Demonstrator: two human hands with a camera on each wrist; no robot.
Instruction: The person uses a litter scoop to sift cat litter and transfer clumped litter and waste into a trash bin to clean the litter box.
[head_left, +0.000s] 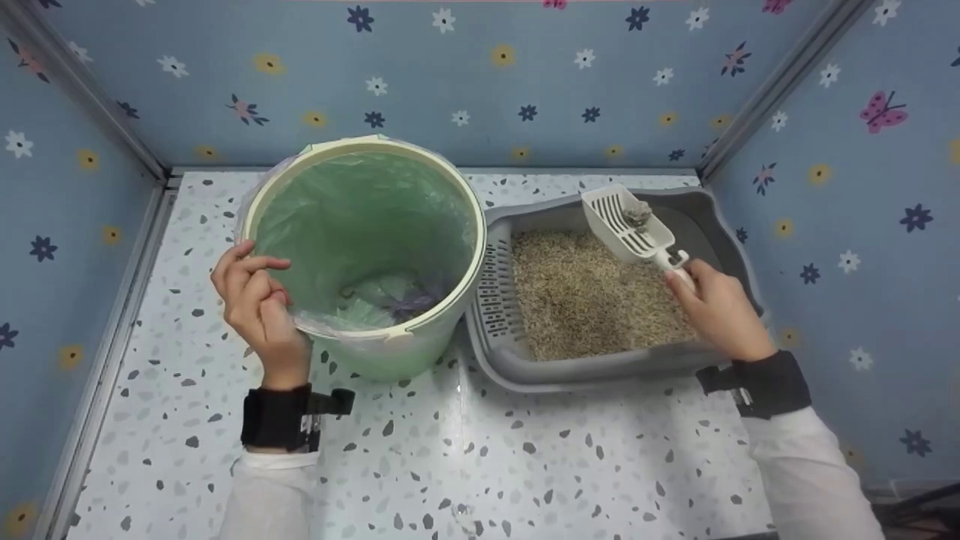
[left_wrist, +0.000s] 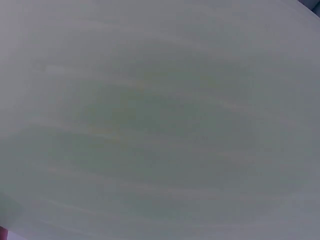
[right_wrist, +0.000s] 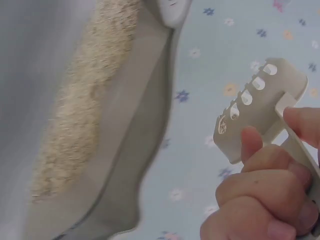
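A pale green trash bin [head_left: 397,352] with a cream rim, lined with a thin plastic bag [head_left: 360,187], stands at the left. My left hand [head_left: 259,307] is at its near-left rim, with bent fingers over the edge. The bin's ribbed side [left_wrist: 160,140] fills the left wrist view, where that hand's grip is hidden. In my right hand [head_left: 720,307] is the handle of a white slotted litter scoop [head_left: 619,229], held above the litter box. A greyish clump [head_left: 637,215] lies in the scoop. The right wrist view shows fingers [right_wrist: 260,200] curled round the handle.
The grey litter box [head_left: 562,371] holds tan granular litter [head_left: 577,300] and stands right beside the bin. Crumpled green and purple plastic [head_left: 409,300] lies at the bin's bottom. Flowered blue panels [head_left: 480,82] enclose the speckled tabletop [head_left: 420,465] at the back and both sides.
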